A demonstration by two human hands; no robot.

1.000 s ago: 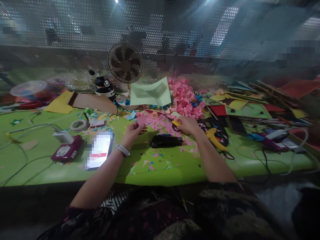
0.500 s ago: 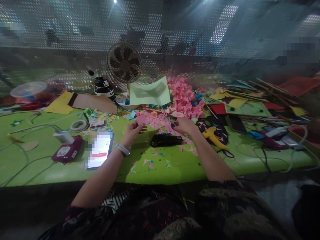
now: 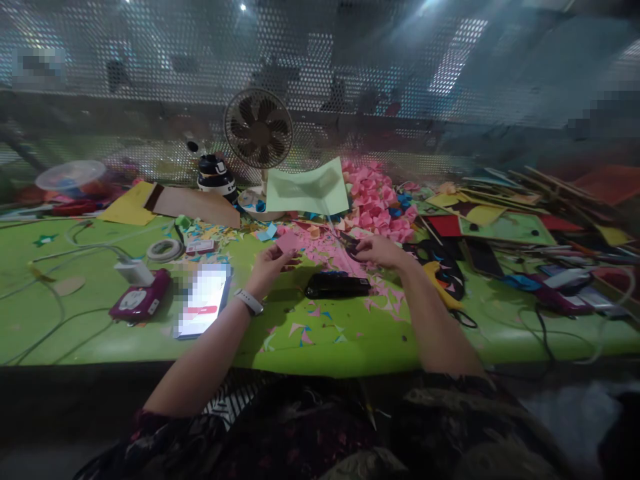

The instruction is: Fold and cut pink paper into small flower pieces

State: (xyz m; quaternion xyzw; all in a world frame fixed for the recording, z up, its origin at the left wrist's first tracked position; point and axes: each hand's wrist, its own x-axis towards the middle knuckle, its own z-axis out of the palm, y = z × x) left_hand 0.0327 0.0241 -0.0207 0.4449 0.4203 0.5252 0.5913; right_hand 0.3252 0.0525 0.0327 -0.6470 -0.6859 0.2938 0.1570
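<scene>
Pinched in the fingers of my left hand (image 3: 270, 263) is a small pink paper square (image 3: 287, 242), held up over the table. My right hand (image 3: 377, 252) is closed around dark-handled scissors (image 3: 349, 243), whose blades point away and to the left, apart from the square. Pink paper scraps (image 3: 325, 248) lie scattered beneath and between both hands. Just in front of them, a black stapler-like object (image 3: 337, 285) rests on the green tabletop (image 3: 280, 347). Behind my right hand rises a heap of folded pink paper pieces (image 3: 373, 200).
A lit phone (image 3: 205, 300) and a purple power bank (image 3: 140, 297) with cables lie left. At the back stand a fan (image 3: 259, 128), a dark bottle (image 3: 216, 177) and a pale green sheet (image 3: 306, 190). A yellow glue gun (image 3: 443, 285) sits beyond my right forearm.
The whole view has shifted slightly, so things appear a little further right. My left hand still holds the pink square, and the scissors remain in my right hand.
</scene>
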